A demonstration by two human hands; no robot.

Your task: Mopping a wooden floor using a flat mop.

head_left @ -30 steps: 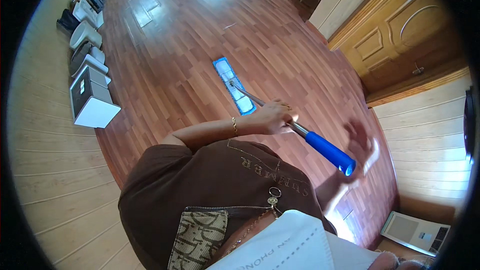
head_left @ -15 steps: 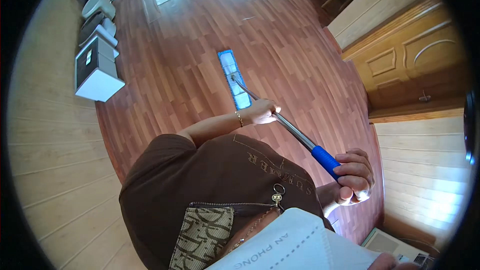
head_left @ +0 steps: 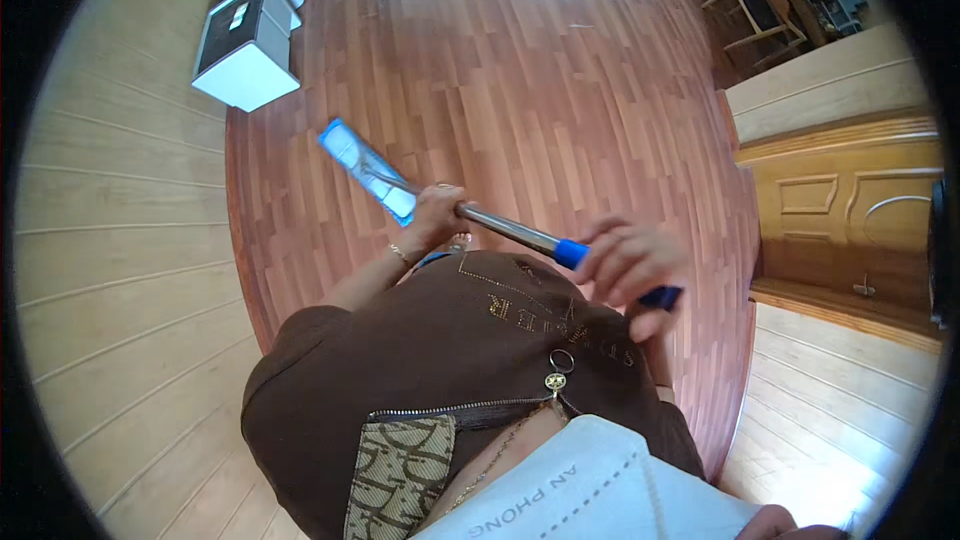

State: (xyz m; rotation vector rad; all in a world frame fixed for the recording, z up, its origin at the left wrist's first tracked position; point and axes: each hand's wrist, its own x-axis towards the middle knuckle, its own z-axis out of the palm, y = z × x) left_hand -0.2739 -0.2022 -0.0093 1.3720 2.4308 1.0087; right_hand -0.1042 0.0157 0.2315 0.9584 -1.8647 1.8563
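A flat mop with a blue-edged, whitish rectangular head (head_left: 368,172) lies on the wooden floor, left of centre and ahead of my body. Its metal pole (head_left: 512,228) slants from the head up toward the right, ending in a blue grip (head_left: 571,254). My left hand (head_left: 437,215) is closed round the pole's lower part, close to the mop head. Round the blue grip at the upper end, my right hand (head_left: 632,262) is closed, somewhat blurred; grip shows on both sides of it.
A white cabinet with a dark top (head_left: 247,80) stands against the left wall. At the far right are wooden chairs (head_left: 755,15) by a table. A wooden door (head_left: 845,200) is in the right wall. Pale panelled walls (head_left: 130,270) border the floor.
The mop head has swung left and turned more diagonal. Both hands have moved left with the pole, the right one also upward in the picture. The whole view has turned.
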